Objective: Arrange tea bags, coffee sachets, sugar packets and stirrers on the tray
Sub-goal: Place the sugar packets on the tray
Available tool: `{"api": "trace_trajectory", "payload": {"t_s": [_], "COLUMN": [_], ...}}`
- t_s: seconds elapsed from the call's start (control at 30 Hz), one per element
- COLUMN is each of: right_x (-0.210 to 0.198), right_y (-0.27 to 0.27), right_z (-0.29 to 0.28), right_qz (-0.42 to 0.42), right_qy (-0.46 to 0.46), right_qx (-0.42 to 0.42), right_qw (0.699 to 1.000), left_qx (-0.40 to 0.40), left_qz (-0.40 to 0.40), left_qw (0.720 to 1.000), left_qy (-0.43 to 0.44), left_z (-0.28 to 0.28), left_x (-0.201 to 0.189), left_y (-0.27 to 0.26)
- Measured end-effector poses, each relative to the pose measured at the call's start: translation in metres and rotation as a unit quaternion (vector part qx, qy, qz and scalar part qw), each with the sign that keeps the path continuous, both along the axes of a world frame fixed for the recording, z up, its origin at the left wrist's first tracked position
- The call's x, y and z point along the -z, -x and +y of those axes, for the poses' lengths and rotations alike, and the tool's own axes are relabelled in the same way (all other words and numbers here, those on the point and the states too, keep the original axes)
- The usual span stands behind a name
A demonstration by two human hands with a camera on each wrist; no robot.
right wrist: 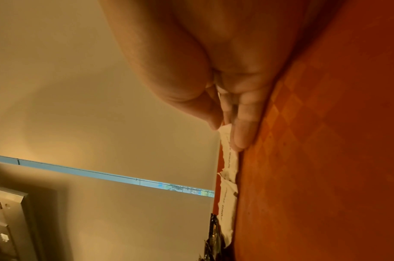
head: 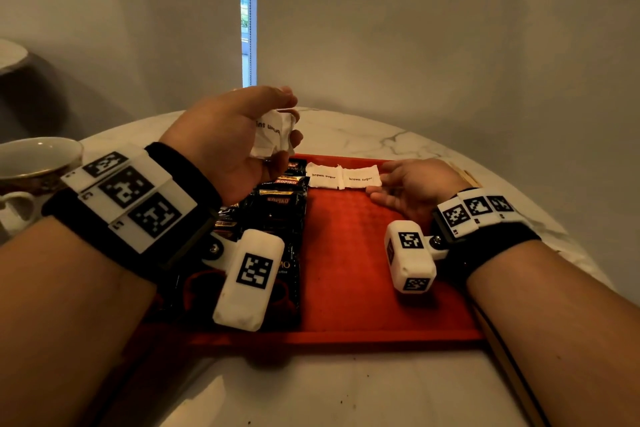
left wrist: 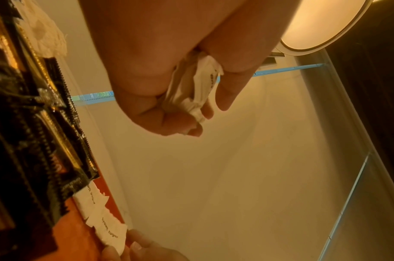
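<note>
Sugar packets (head: 343, 177) lie end to end in a row along the tray's (head: 363, 288) far edge, long axes running left to right, the right one's end meeting the fingertips of the right hand (head: 412, 185). That hand rests low on the tray floor, fingers extended and close together; the right wrist view shows thumb and fingers closing on the packet's end, so it seems to be pinching or nudging it into line, though how firm the hold is I cannot tell. The left hand (head: 228, 139) hovers above the tray's far left corner, fingers curled round a crumpled bunch (head: 273, 135) of more brown sugar packets, well above the row. The next packet probably has to come out of that bunch and go down at the row's right end or in front of it, so the right hand is nearer the open spot while the left holds the supply. Coffee sachets (head: 280, 215), black, overlap in a column down the tray's left side, touching the row's left end. The tray's middle and right are bare red floor. Stirrers (head: 465, 175) lie on the table (head: 346, 392) just beyond the right hand, off the tray. A cup (head: 34, 163) stands at far left. No tea bags are clearly visible.
</note>
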State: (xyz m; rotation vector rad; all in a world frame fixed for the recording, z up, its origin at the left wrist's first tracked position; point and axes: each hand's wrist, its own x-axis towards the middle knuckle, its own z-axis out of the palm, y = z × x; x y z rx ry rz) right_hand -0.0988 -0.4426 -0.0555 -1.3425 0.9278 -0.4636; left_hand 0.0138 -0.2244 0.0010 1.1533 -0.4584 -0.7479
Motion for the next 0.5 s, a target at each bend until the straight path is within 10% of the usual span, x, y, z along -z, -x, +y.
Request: {"api": "trace_trajectory", "payload": {"t_s": [0.5], "right_x": [-0.0012], "right_y": [0.0029], "right_z": [0.0007], "right_qz": [-0.006], "right_qy": [0.018], "right_qx": [0.004], "right_qw": [1.000], "left_qx": [0.017], "left_qz": [0.079], "left_qw": [0.996], "left_qy": [0.034], "left_z": [0.0009], "left_x": [-0.0022], "left_y": [0.0043]}}
